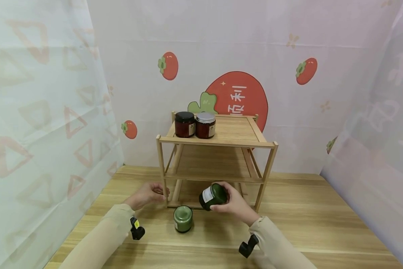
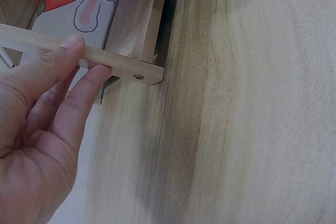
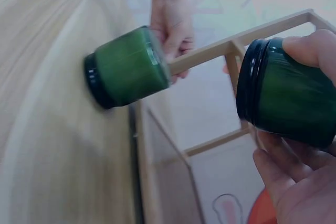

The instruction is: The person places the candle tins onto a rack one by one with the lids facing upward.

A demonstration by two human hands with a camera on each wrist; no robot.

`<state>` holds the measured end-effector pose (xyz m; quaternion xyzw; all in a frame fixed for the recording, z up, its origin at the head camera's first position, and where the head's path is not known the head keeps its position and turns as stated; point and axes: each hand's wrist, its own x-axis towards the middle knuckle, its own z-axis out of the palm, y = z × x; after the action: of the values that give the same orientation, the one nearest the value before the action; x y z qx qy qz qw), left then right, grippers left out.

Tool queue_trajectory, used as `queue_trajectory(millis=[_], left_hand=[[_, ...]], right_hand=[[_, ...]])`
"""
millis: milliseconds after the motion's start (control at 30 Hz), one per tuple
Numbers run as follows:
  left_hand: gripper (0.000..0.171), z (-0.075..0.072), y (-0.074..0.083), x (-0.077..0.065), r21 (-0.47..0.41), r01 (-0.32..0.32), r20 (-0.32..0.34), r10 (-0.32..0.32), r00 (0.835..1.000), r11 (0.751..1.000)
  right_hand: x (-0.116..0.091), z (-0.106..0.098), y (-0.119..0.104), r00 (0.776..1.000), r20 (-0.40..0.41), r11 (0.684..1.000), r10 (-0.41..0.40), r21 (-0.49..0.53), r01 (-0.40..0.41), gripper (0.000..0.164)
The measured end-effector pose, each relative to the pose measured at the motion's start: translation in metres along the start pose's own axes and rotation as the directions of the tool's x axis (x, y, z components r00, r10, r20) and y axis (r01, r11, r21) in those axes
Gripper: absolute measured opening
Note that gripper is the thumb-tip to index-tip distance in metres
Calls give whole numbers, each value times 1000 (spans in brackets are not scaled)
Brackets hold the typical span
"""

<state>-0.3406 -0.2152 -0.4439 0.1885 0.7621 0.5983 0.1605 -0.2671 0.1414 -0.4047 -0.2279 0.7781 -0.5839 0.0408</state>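
My left hand pinches the front left leg of a two-tier wooden shelf; the left wrist view shows its thumb and fingers on either side of the wooden bar. In front of the shelf's lower opening, my right hand grips a dark green glass jar with a white label, held tilted off the table. Its black lid shows in the right wrist view. Between the hands, a second green jar stands upside down on the table, black lid underneath.
On the shelf's top, towards the left, two dark red-brown jars stand side by side, one with a black lid, one with a silver lid. Printed curtains enclose the wooden table at the back and sides.
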Motion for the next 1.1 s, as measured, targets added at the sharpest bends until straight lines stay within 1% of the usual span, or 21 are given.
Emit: queue_trajectory(millis=[100,233,333,467,600,833,1100], left_hand=[[27,0,-1,1,1,-5,-2,5,1000,1000],[26,0,-2,1,-5,-6,-5,6,1000,1000],[26,0,-2,1,-7,-6,-7,6,1000,1000],[27,0,-1,1,-1,-2,-10,2,1000,1000],[30,0,-1,1,-1,4,-9,-4,1000,1000],[29,0,-3,1,9,-6,-13,7,1000,1000],[30,-1,-4,2,6,-10,-12,10,1000,1000]], right_hand=[[-1,-5,-7,1000,-13,999,2,38,-1,72],[-1,-11,-12,999,-28,998,-24,49,25,70],[-2,-15,-15,996,-48,998,-68,2,69,68],[-2,-17,-16,995,-64,997,-73,-28,71,68],[-2,-17,-14,997,-61,998,-54,-34,52,68],[-3,-17,-13,996,-49,997,-77,-27,76,61],[-4,-18,-16,993,-61,995,-96,-34,94,61]])
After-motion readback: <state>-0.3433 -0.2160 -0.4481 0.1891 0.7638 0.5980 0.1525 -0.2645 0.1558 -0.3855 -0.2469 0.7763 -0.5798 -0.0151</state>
